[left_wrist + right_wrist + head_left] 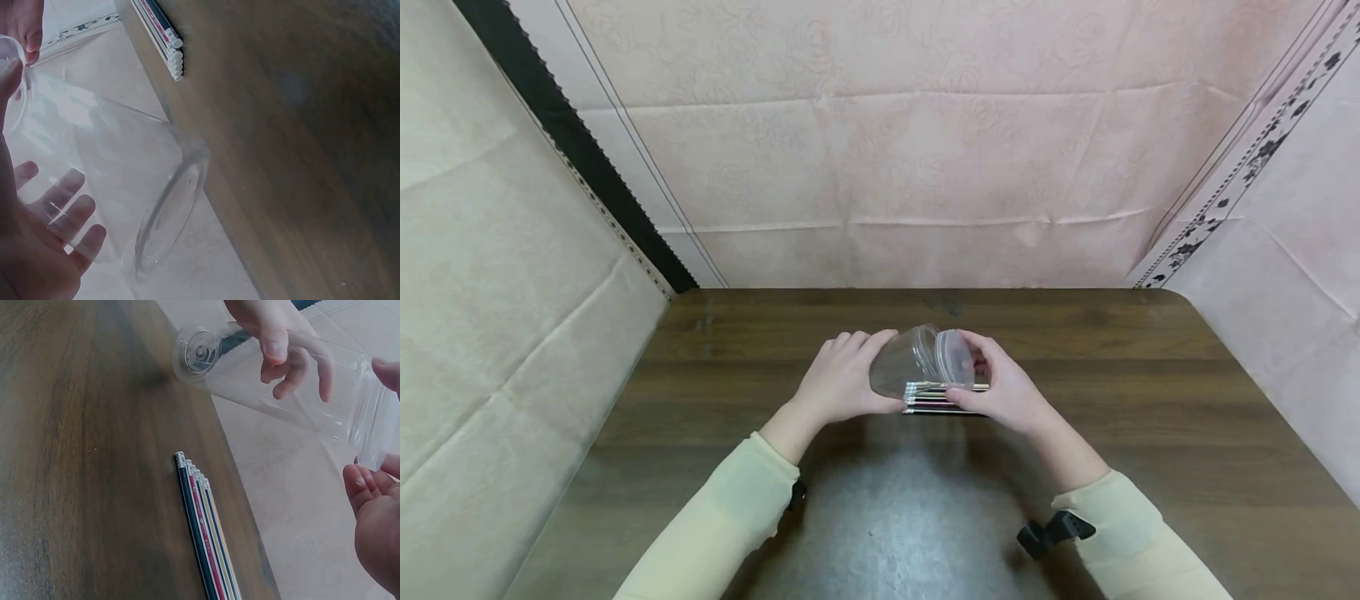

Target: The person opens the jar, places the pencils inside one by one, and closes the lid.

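A clear plastic jar [913, 360] is held on its side just above the dark wooden table [1075, 375]. My left hand [846, 379] grips its body, fingers over the top and thumb underneath. My right hand [996, 383] curls round the translucent lid [957, 358] at the jar's right end. A row of several pencils [940, 403] lies flat on the table right under the jar. The left wrist view shows the jar [119, 181] across my left fingers [56, 219]. The right wrist view shows the pencils [206, 531] below the jar [281, 387], silver ferrule ends toward the far side.
Pink cloth [910, 167] hangs behind the table, beige cloth [490, 292] on the left and patterned pink cloth [1285, 250] on the right. The table's far edge runs just beyond the hands. Bare wood [887, 517] lies in front between my sleeves.
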Available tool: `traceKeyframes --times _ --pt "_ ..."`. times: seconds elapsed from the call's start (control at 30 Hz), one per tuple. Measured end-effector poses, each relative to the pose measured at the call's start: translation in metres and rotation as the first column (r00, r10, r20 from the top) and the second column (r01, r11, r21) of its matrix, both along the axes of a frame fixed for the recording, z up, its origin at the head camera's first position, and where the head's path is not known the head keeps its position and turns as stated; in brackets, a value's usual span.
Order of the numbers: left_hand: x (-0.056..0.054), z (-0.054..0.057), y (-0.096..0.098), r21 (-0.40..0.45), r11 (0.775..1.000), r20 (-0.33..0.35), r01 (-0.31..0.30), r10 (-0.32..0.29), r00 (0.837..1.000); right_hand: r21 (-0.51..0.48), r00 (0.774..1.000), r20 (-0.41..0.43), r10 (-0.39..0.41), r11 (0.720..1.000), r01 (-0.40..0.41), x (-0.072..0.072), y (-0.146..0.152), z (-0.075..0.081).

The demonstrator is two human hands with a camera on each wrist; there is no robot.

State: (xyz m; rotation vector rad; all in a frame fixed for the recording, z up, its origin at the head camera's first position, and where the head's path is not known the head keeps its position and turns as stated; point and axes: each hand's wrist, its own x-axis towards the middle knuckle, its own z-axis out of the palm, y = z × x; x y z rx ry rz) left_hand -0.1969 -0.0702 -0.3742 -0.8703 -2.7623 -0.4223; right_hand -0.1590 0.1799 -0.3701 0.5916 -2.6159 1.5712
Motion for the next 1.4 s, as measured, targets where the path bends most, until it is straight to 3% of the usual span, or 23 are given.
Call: traceKeyframes --times 0.17,0.43,0.63,0.93,1.17,1.4 --pt "-0.005 0.0 0.0 0.104 0.993 0.082 -0.049 0.041 0.996 -0.003 0.998 -0.056 0.021 1.0 -0.021 0.003 -0.003 -0.001" --pt "-0.011 -0.005 -0.003 0.203 0.972 0.151 -0.114 0.084 0.985 0.096 0.984 -0.168 0.056 0.995 -0.04 0.012 -0.009 -0.001" --pt "-0.014 -0.006 -0.004 0.318 0.936 0.213 -0.15 0.084 0.973 0.185 0.968 -0.212 0.136 0.978 -0.097 0.022 -0.017 -0.004" --pt "-0.016 -0.006 -0.002 0.442 0.882 0.267 -0.162 0.043 0.963 0.358 0.922 -0.232 0.309 0.909 -0.214 0.04 -0.037 -0.023" --pt "-0.016 -0.005 0.0 0.48 0.856 0.294 -0.191 0.049 0.955 0.47 0.884 -0.247 0.397 0.847 -0.249 0.05 -0.051 -0.044" --pt "-0.015 -0.003 0.003 0.502 0.834 0.33 -0.227 0.058 0.942 0.534 0.879 -0.173 0.443 0.792 -0.294 0.06 -0.063 -0.058"
